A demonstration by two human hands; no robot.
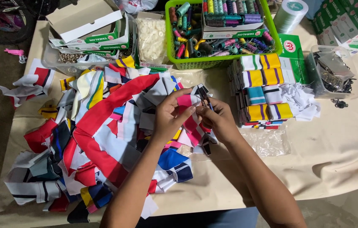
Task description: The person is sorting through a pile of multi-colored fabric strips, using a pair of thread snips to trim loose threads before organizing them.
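My left hand pinches a small pink and white striped fabric piece above the middle of the table. My right hand meets it from the right, fingers closed on a small dark tool whose tip touches the fabric's top edge; its kind is too small to tell. Both hands hover over a big heap of fabric scraps in red, white, blue and yellow.
A green basket of thread spools stands at the back. Stacked striped ribbing pieces lie to the right, with clear tubs of metal parts, open boxes and a bag of white buttons around. Beige cloth covers the table.
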